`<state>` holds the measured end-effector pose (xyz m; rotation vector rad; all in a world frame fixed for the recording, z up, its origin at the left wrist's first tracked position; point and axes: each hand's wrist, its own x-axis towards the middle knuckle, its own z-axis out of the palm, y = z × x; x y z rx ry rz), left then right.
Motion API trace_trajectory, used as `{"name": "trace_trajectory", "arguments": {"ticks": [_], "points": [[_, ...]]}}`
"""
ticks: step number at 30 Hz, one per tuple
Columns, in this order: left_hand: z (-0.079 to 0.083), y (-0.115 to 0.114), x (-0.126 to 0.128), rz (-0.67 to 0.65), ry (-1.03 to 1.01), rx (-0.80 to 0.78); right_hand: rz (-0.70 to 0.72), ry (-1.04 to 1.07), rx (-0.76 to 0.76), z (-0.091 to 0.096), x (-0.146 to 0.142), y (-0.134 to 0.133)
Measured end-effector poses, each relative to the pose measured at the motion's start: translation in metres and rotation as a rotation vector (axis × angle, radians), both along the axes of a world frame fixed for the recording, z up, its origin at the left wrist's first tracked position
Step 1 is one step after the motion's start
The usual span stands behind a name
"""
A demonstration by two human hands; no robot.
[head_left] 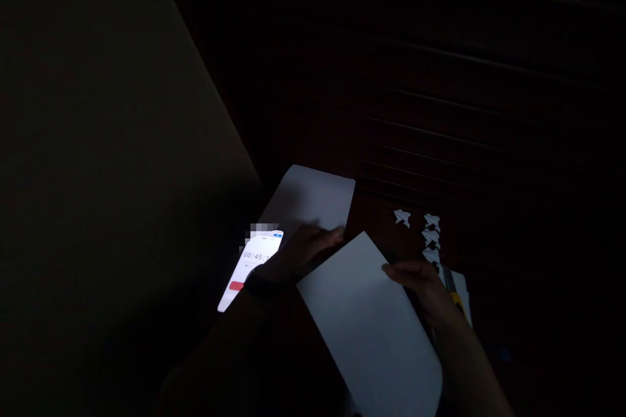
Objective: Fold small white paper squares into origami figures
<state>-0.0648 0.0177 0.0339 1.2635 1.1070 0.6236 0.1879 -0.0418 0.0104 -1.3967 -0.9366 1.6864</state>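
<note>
The scene is very dark. My left hand (299, 249) lies on the lower edge of a white sheet (313, 199), its fingers stretched toward the right. My right hand (419, 283) rests on the right edge of a second, larger white sheet (364, 319) that lies tilted in front of me; whether its fingers pinch that edge is lost in the dark. A lit phone (252, 267) showing a timer lies just left of my left hand.
Several small folded white paper pieces (430, 238) stand in a row at the right, one more (402, 216) apart to their left. A yellow-handled cutter (452, 290) lies beside my right hand. A large pale panel (98, 143) fills the left.
</note>
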Motion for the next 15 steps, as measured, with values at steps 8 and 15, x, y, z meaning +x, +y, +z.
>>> {"name": "trace_trajectory", "arguments": {"ticks": [8, 15], "points": [[-0.005, 0.002, 0.014, -0.189, 0.076, 0.180, 0.152, -0.034, -0.006, -0.005, -0.013, -0.005], [-0.010, 0.001, 0.009, -0.112, 0.049, 0.069, 0.110, -0.018, -0.007, -0.004, -0.011, -0.004]]}}
